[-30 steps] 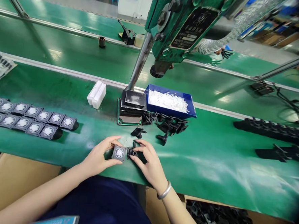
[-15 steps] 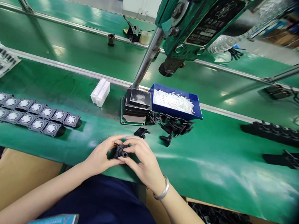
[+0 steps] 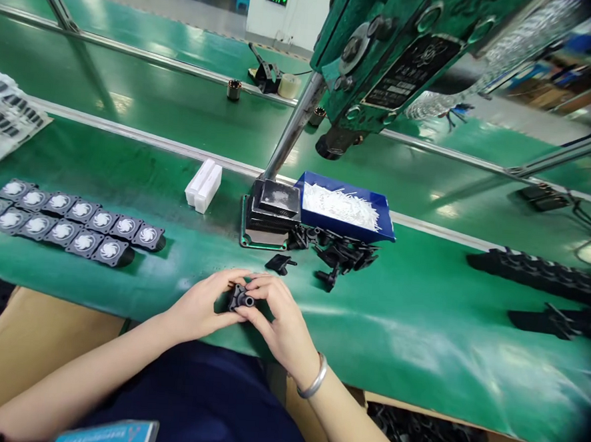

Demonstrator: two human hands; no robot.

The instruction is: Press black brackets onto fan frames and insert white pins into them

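Both hands meet near the front edge of the green bench. My left hand point(image 3: 204, 305) and my right hand point(image 3: 277, 316) pinch a small black plastic part point(image 3: 240, 300) with a round port facing me. The fingers of both hands are curled round it, hiding most of it. A loose black part point(image 3: 279, 264) lies just beyond the hands. Further back sits a heap of black parts point(image 3: 343, 254).
Two rows of square black parts with white impellers point(image 3: 75, 224) lie at the left. A black fixture block point(image 3: 271, 209), a blue bin of white pins point(image 3: 344, 207) and a white block point(image 3: 203, 185) stand behind. A green press point(image 3: 386, 46) hangs overhead. Black strips point(image 3: 542, 276) lie right.
A second ago the left hand held a square impeller part face up beside the black part. The two are now brought together between both hands, and the impeller face no longer shows.
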